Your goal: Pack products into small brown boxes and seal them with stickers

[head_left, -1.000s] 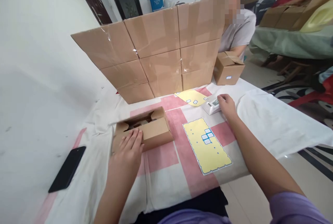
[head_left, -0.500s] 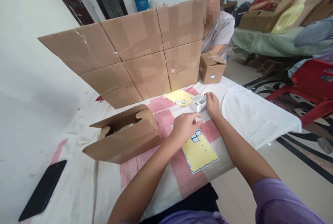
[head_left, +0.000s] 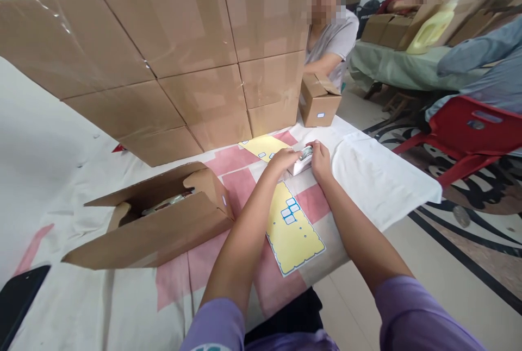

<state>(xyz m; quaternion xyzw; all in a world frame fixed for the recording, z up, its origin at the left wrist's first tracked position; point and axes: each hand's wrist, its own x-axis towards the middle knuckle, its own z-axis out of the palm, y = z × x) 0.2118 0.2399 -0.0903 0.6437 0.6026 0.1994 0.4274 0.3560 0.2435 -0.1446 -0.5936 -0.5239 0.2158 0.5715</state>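
A small white box (head_left: 300, 166) with a dark greenish picture or window on top sits on the table between my two hands. My left hand (head_left: 283, 161) grips its left end, fingers bent over the top edge. On the opposite end, my right hand (head_left: 321, 160) is closed around the side, with its fingertips at the top. Just nearer to me lies a yellow sheet (head_left: 299, 242) with a blue scalloped border and small white squares; my left forearm covers part of its edge. A second yellow sheet (head_left: 261, 147) lies behind my left hand, partly hidden.
An open cardboard box (head_left: 163, 237) with wrapped items inside stands at left. A wall of taped cartons (head_left: 196, 57) rises behind. A smaller carton (head_left: 320, 104) stands by a person (head_left: 334, 36) opposite. A black phone (head_left: 20, 296) lies at lower left; a red chair (head_left: 477, 128) is at right.
My left hand has moved forward from above the yellow sheet onto the white box's left end. My right hand stays on the box. The view has shifted, bringing the cartons closer.
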